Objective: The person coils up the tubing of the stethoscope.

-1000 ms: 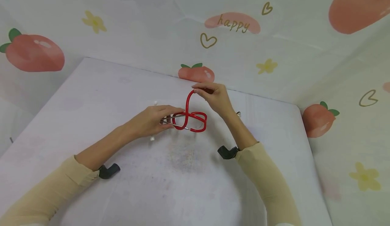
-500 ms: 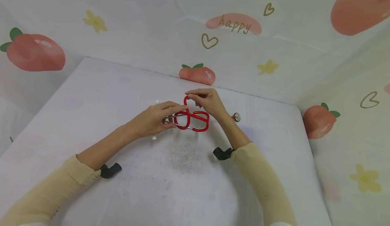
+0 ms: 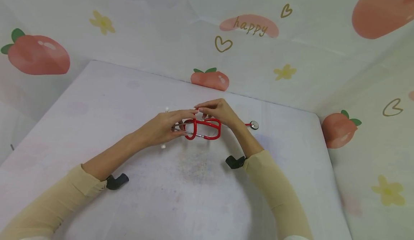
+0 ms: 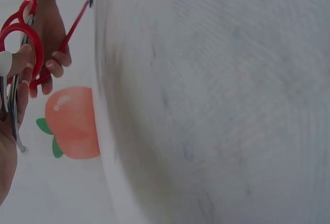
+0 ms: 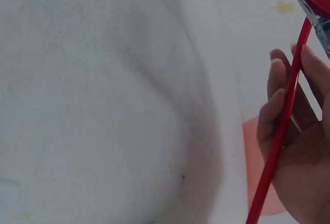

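A red stethoscope is held above the table, its tubing looped into a coil around its metal ear tubes. My left hand grips the coil and the ear tubes from the left; the white ear tips stick out beyond the fingers. My right hand meets the left fingertips at the top of the loop and pinches the tubing between thumb and finger. From there the free tubing runs back along the right palm. The round chest piece hangs out past the right wrist.
Beneath both hands lies the pale table, with a smudged patch near its middle. A wall printed with peaches and flowers rises behind its far edge. Black angled pieces are worn at both wrists.
My right hand has moved left and down toward the left hand, drawing the raised tubing down round the coil. The chest piece has come into view past the right wrist.
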Tool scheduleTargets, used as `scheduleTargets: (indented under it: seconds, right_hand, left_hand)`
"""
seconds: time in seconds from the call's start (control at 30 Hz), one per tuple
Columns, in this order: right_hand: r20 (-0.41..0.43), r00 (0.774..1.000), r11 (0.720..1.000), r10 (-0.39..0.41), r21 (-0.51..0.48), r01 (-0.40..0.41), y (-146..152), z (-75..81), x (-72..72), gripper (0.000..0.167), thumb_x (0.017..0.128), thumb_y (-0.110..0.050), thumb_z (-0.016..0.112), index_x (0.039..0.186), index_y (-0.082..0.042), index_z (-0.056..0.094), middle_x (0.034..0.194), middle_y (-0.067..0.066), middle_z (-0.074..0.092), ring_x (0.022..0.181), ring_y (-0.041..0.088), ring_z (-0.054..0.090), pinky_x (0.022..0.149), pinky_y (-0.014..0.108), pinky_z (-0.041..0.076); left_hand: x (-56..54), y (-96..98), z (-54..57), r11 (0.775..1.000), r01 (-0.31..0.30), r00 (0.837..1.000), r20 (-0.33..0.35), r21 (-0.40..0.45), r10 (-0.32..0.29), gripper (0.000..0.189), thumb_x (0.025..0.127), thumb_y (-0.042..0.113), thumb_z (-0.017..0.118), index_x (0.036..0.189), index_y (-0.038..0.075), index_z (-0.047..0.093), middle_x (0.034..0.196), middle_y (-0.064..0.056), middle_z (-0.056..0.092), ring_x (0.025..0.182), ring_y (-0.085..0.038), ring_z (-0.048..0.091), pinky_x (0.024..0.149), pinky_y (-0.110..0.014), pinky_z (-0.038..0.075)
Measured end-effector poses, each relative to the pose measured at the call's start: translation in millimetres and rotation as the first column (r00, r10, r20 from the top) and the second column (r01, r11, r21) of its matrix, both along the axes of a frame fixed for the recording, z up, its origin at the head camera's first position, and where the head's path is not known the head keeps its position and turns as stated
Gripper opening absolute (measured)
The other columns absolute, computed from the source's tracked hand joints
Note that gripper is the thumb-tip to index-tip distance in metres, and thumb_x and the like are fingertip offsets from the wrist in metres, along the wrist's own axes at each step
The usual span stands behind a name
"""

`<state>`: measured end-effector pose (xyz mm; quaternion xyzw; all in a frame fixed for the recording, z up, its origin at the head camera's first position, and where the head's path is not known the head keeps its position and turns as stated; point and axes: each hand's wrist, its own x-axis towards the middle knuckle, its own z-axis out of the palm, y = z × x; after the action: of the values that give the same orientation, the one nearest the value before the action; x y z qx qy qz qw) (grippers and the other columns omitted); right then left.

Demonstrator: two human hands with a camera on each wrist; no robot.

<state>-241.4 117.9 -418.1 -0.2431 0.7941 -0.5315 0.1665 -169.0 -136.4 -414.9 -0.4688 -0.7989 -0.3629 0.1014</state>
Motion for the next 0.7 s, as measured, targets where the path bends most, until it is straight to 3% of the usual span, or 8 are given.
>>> scheduleTargets:
  seconds: [0.17,0.3,0.47,0.57,0.7]
  right_hand:
    - [0.046,0.999,1.0,0.005,-0.007,-0.005,2,-9.1,1.3,0.029,0.095,-0.011,0.068,0.122,-0.002,0.07,0.109,0.012,0.073,0.095,0.024,0.07,0.084,0.032,0.057]
    - [-0.01,1.0,1.0,0.013,-0.007,-0.013,4,-14.9,3.1,0.032,0.092,-0.007,0.07,0.124,-0.001,0.069,0.113,0.014,0.072,0.106,0.024,0.068,0.086,0.034,0.056]
    - [-0.072,0.997,1.0,0.029,-0.009,-0.03,8,-22.2,4.4,0.035,0.089,0.002,0.07,0.125,0.004,0.066,0.108,0.021,0.072,0.095,0.033,0.07,0.086,0.04,0.057]
    - [-0.073,0.997,0.999,-0.028,0.04,0.031,7,-25.8,5.2,0.026,0.091,-0.005,0.07,0.117,0.002,0.071,0.099,0.015,0.074,0.09,0.027,0.068,0.082,0.033,0.055]
    - [-0.094,0.992,0.982,-0.086,0.159,0.1,5,-28.6,8.0,0.026,0.094,-0.014,0.07,0.118,-0.006,0.073,0.092,0.005,0.075,0.087,0.019,0.062,0.072,0.025,0.05]
  left_hand:
    - [-1.8,-0.4,-1.8,1.0,-0.005,1.0,0.003,0.019,0.005,0.082,0.074,0.0,0.086,0.146,0.015,0.05,0.144,-0.005,0.054,0.108,-0.018,0.064,0.073,-0.029,0.058]
    - [-4.0,-1.3,-1.9,0.999,-0.039,0.999,0.004,0.036,0.038,0.077,0.075,0.002,0.086,0.143,0.015,0.054,0.142,-0.006,0.056,0.099,-0.015,0.065,0.069,-0.026,0.057]
    - [-7.5,-3.0,-3.3,0.993,-0.106,0.994,0.019,0.059,0.105,0.076,0.073,0.004,0.088,0.142,0.013,0.055,0.137,-0.007,0.06,0.083,-0.012,0.066,0.065,-0.025,0.056]
    - [-10.2,-4.2,-3.6,0.985,-0.154,0.988,0.03,0.081,0.152,0.077,0.072,0.003,0.088,0.141,0.012,0.056,0.136,-0.008,0.061,0.08,-0.012,0.067,0.065,-0.027,0.057]
    - [-14.8,-6.9,-4.6,0.969,-0.213,0.977,0.037,0.123,0.21,0.076,0.069,-0.001,0.088,0.138,0.009,0.058,0.131,-0.009,0.064,0.079,-0.014,0.069,0.064,-0.03,0.057]
